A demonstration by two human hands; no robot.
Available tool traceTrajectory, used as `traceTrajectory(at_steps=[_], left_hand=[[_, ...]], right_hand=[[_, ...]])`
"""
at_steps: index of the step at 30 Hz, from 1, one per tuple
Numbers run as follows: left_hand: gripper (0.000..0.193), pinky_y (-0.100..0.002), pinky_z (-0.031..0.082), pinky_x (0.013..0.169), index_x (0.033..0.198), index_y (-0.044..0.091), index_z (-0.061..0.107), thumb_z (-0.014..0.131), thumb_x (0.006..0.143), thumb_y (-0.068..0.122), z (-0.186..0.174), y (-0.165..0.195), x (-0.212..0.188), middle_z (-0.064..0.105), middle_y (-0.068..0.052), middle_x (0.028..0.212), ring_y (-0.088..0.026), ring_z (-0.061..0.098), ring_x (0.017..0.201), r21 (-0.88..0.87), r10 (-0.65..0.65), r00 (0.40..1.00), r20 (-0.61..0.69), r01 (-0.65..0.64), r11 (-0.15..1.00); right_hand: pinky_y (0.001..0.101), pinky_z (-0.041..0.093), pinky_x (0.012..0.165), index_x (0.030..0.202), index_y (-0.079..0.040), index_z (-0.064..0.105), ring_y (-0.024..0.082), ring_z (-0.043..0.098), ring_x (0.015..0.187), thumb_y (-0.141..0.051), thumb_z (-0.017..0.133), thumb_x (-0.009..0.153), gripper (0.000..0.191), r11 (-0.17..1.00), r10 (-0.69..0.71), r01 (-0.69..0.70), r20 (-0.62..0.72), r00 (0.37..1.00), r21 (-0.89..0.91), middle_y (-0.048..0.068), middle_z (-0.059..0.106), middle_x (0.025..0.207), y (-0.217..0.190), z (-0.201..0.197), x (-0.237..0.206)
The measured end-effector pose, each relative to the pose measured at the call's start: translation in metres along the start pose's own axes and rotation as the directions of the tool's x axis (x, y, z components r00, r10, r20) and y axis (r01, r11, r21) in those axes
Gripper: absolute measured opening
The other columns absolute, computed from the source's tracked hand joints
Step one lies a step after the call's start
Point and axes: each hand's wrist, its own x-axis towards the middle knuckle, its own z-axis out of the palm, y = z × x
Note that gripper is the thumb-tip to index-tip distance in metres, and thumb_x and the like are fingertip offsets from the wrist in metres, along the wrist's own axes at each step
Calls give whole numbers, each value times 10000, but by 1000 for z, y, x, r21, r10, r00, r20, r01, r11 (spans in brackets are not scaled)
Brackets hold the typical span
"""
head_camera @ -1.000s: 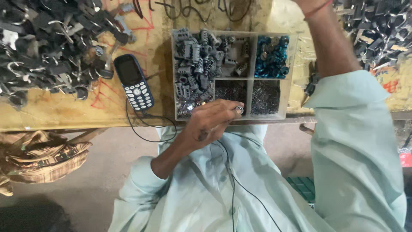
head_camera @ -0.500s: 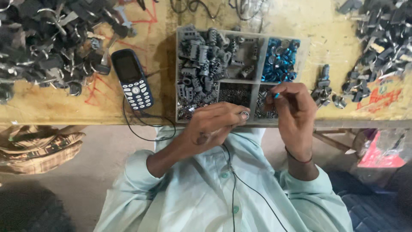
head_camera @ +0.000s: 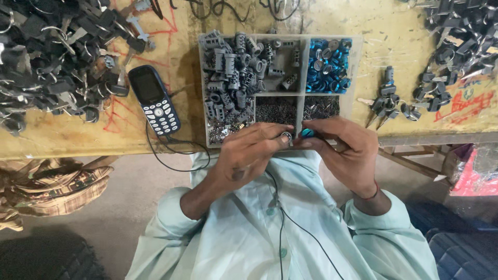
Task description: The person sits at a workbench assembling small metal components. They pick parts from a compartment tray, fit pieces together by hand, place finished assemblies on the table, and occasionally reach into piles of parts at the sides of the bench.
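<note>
Lock cylinder (head_camera: 286,138) pinched — left hand (head_camera: 248,155), right hand (head_camera: 342,151) curled together.

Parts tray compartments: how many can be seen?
4. In the parts tray: a tall left one with grey cylinders, top right with blue rings, and two small lower ones, partly hidden by hands.

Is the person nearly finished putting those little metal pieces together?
Not nearly. Finished-looking keyed locks lie on the yellow wooden bench. The left hand pinches a small grey metal cylinder; the right hand brings a small blue ring to it. The compartmented plastic tray holds many more grey cylinders and blue rings.
</note>
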Motion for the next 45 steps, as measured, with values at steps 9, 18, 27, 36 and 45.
traceTrajectory(at_steps=[9,18,27,36,45], left_hand=[[187,-403,606,997,1112,-6,649,719,942,30,-7,15,-1,638,-176,1351,-335,667,1235,217,123,979,164,-157,963],[205,-389,607,979,1121,16,652,724,931,43,-15,22,-3,648,-160,1345,-315,664,1239,289,170,965,201,-224,931],[225,-410,598,953,1138,-5,616,709,938,42,-16,13,-9,619,-201,1364,-347,653,1251,352,245,943,225,-313,882],[356,-321,616,819,1228,7,689,772,897,-93,22,21,-11,729,-114,1131,-219,749,956,-100,-117,979,-165,101,990],[409,-357,588,824,1161,1,695,820,785,-102,6,-9,-1,740,-97,1057,-268,701,960,145,41,995,-92,-28,989]], right_hand=[[278,617,795,1129,23,725,160,735,896,46,656,965,179,848,157,-294,320,934,440,113,703,1050,0,-11,-5],[295,588,763,1311,35,578,159,699,835,18,540,1039,276,830,240,-367,324,915,421,113,685,1017,-7,-10,-8],[305,589,642,1050,-1,456,179,713,753,3,568,1044,112,690,271,-506,464,844,517,143,688,892,7,0,-10],[236,500,595,1201,-99,385,85,600,770,-63,570,1099,215,401,180,-481,448,876,779,24,546,949,-32,26,15],[432,476,942,1083,-36,727,320,586,1061,-20,761,903,185,635,-59,3,-45,997,-773,151,591,1112,62,-90,-11]])
